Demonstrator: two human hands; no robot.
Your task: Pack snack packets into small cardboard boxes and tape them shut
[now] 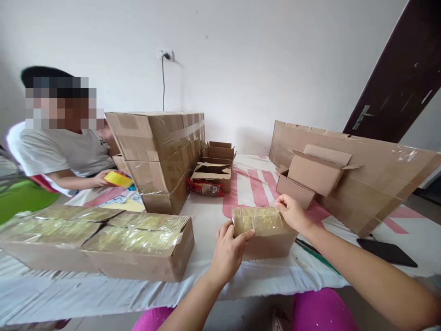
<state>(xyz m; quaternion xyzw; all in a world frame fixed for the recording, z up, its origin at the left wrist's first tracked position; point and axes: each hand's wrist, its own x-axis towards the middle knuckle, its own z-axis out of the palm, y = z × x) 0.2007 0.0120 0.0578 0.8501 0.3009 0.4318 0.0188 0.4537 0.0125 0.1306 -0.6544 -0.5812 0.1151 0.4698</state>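
A small cardboard box (pixel 270 247) sits on the table in front of me, its top covered by a shiny, yellowish strip of packing tape (pixel 263 219). My left hand (pixel 228 252) grips the box's left end, thumb on the taped top and fingers curled at the corner. At the far right corner of the lid, my right hand (pixel 292 212) is closed in a pinch on a clear end of the tape. The box's contents are hidden.
Taped boxes (pixel 138 248) lie to the left, with a tall stack of boxes (pixel 165 161) behind. Open boxes (pixel 213 177) and a red packet (pixel 206 188) stand mid-table. Right are more open boxes (pixel 317 170), a large cardboard sheet (pixel 375 184) and a black phone (pixel 387 252). A person (pixel 65 151) sits left.
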